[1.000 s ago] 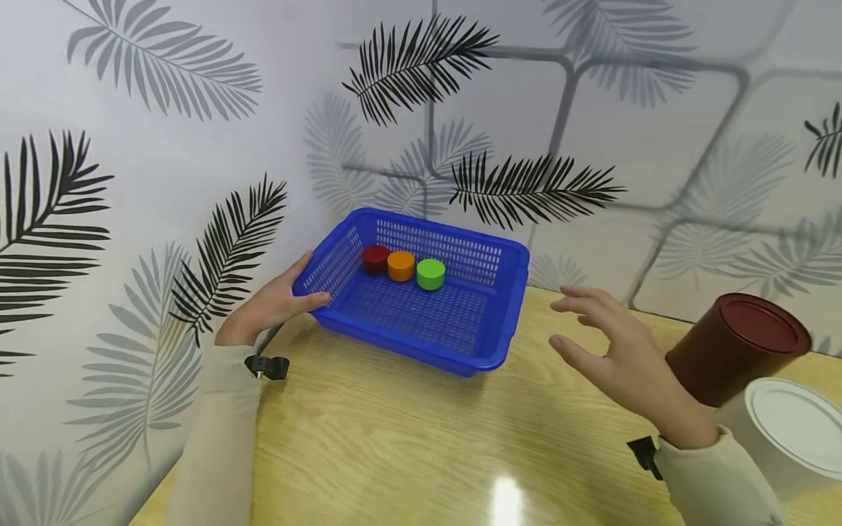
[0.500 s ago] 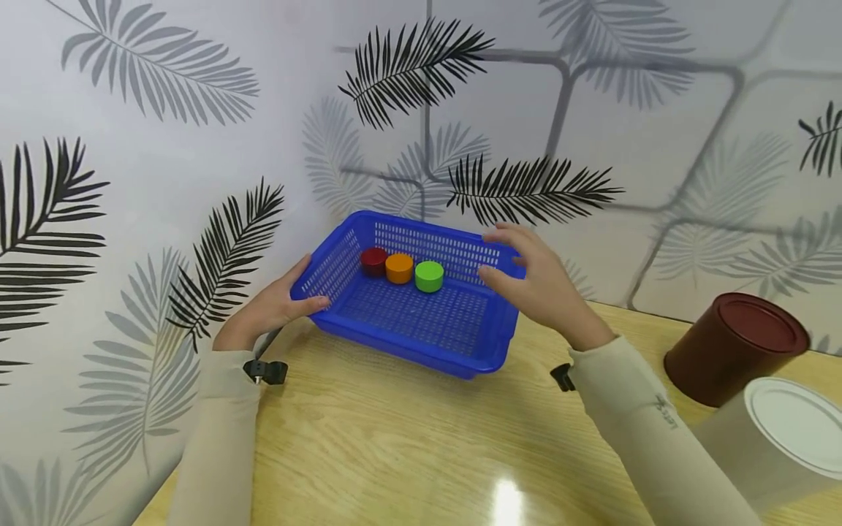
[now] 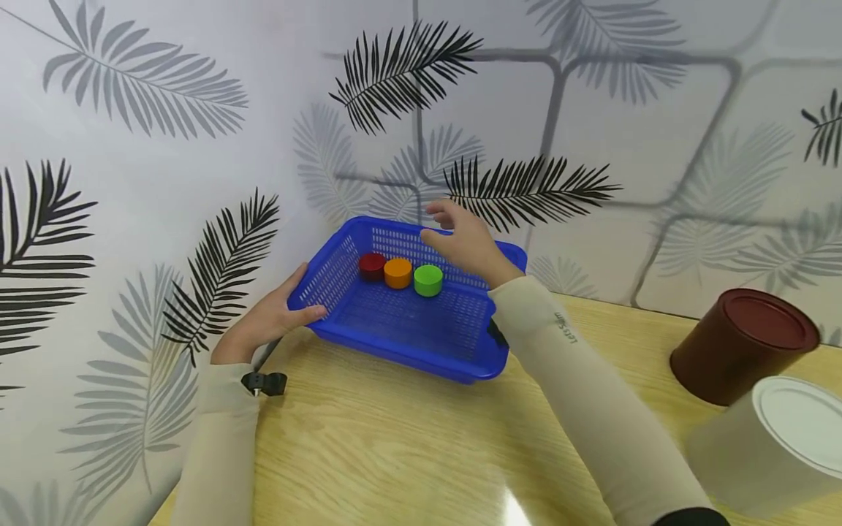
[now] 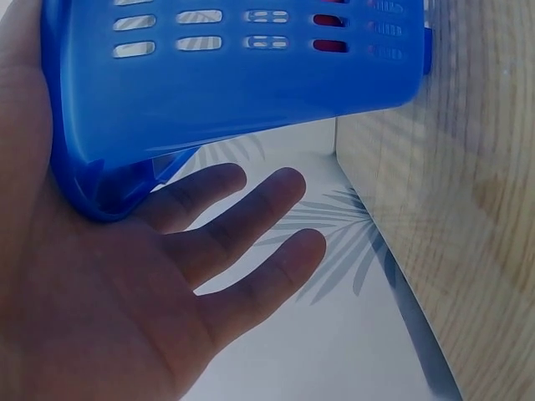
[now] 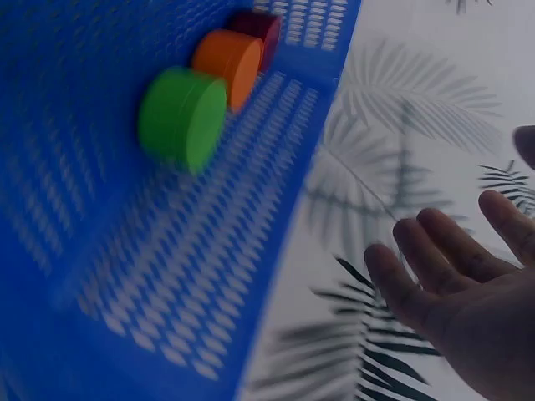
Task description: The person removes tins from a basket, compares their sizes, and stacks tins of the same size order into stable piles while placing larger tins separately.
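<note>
A blue plastic basket (image 3: 408, 332) with slotted walls sits on the table near the wall. Inside, along its back side, stand three small round pieces in a row: dark red (image 3: 372, 267), orange (image 3: 397, 273) and bright green (image 3: 428, 280). My left hand (image 3: 266, 318) rests against the basket's left corner, its thumb lying over the rim. In the left wrist view, its fingers (image 4: 251, 230) stretch out loosely below the rim, apart from the wall. My right hand (image 3: 463, 241) hovers above the back rim, fingers relaxed and holding nothing; the right wrist view is partly blurred.
On the right stand a dark brown-red cylindrical canister (image 3: 743, 347) and a white one (image 3: 770, 446) in front of it. A leaf-patterned wall (image 3: 368, 44) borders the wooden table (image 3: 368, 438) at the back and left.
My right hand has moved left from beside the canisters to above the basket's back part. My left hand stays at the basket's left corner. The basket and round pieces keep their places.
</note>
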`<action>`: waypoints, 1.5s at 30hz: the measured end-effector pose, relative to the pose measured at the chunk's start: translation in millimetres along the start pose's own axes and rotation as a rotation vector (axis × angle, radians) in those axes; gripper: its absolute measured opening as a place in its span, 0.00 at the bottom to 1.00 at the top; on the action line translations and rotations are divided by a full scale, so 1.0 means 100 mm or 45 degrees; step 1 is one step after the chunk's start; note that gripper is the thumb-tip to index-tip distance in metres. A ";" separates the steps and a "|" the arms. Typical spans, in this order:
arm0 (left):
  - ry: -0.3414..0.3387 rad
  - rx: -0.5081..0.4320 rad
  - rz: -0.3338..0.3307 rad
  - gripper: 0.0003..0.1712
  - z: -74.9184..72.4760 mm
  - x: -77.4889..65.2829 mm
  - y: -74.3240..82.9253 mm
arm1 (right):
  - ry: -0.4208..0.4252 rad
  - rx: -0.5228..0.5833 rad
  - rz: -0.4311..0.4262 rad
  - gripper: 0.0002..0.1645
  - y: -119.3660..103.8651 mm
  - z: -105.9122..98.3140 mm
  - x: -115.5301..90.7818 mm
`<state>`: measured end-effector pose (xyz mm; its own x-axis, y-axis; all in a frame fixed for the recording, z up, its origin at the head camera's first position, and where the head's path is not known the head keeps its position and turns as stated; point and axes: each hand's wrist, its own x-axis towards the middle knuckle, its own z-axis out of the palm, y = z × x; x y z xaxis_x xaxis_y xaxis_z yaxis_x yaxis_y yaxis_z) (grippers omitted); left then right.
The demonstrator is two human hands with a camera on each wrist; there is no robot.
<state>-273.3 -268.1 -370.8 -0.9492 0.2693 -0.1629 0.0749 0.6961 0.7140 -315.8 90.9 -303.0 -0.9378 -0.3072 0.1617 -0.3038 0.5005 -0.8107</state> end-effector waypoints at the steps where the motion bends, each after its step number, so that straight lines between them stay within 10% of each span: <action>1: -0.001 -0.007 0.001 0.65 0.01 -0.01 -0.01 | -0.011 0.011 0.017 0.30 0.05 0.06 0.04; 11: -0.002 -0.015 0.009 0.65 0.04 0.01 -0.03 | -0.081 -0.144 0.222 0.34 0.57 0.49 0.30; 29: 0.005 -0.057 0.023 0.66 0.01 0.00 -0.04 | -0.315 -0.531 0.252 0.37 0.70 0.72 0.48; 36: 0.002 -0.025 0.012 0.65 -0.03 -0.04 -0.01 | -0.479 -0.513 0.388 0.49 0.69 0.72 0.45; 45: -0.007 -0.027 -0.011 0.64 -0.01 -0.04 0.03 | -0.411 -0.464 0.351 0.42 0.73 0.74 0.45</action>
<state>-269.6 -267.8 -367.6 -0.9481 0.2669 -0.1727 0.0603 0.6844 0.7266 -368.1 53.9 -396.3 -0.9092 -0.3285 -0.2557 -0.1464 0.8272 -0.5424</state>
